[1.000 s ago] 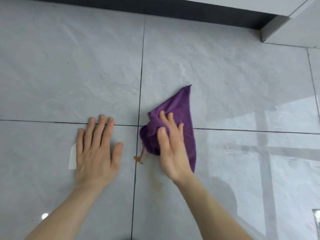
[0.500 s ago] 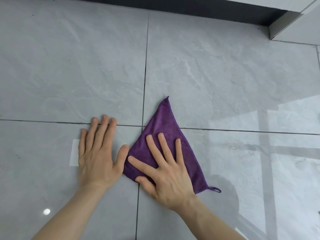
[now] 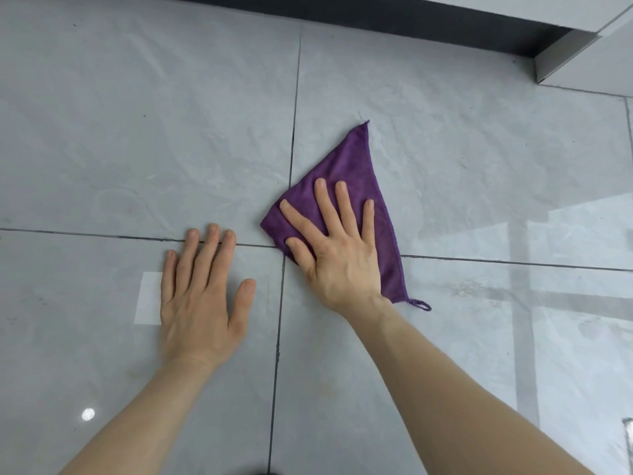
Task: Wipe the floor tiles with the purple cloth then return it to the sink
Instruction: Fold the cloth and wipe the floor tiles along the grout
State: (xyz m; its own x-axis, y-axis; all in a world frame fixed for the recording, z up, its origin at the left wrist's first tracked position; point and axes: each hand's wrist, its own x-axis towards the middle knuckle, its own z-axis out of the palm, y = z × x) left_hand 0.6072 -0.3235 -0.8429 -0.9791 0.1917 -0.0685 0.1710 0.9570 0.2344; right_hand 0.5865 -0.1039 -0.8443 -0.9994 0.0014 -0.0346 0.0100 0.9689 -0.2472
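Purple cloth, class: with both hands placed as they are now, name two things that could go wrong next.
The purple cloth is only pressed under the flat right hand, so it may bunch or slip. The left hand bears on glossy floor tiles and could slide if they are wet.

Bare tiles lie open around the cloth; only the dark plinth bounds the far side.

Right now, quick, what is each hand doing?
Left hand: open, flat on the floor tile, holding nothing.
Right hand: open, fingers spread, pressing the purple cloth flat.
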